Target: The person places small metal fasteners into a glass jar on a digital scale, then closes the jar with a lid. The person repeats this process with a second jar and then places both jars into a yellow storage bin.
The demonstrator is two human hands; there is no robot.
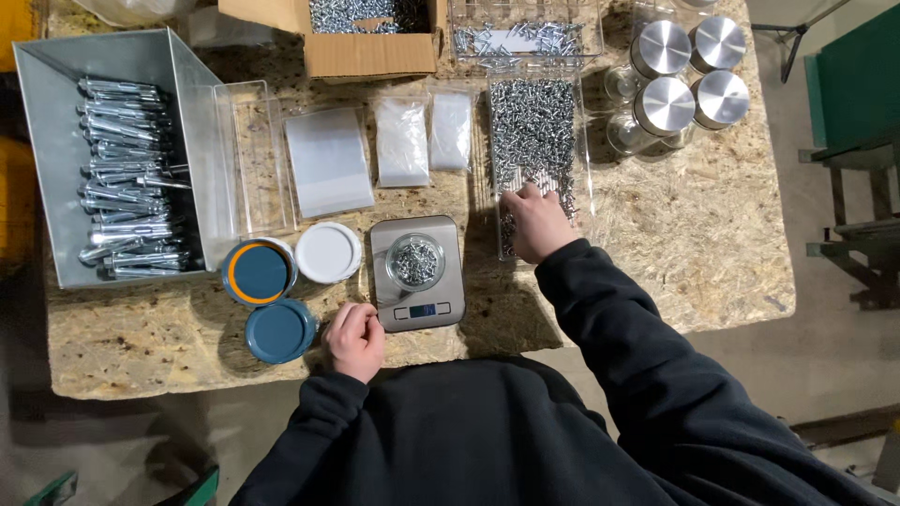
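The right hand (536, 223) is reaching into the clear tray of small screws (535, 131), fingers curled down among them; whether it is gripping any cannot be told. The left hand (355, 339) is resting loosely fisted, empty, beside the digital scale (417, 274), whose small cup of screws (415, 260) is sitting just left of the right hand.

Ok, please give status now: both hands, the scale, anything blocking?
Right hand down in clear screw tray, grip hidden. Left hand curled on table beside scale. Small cup of screws on scale. Nothing blocking.
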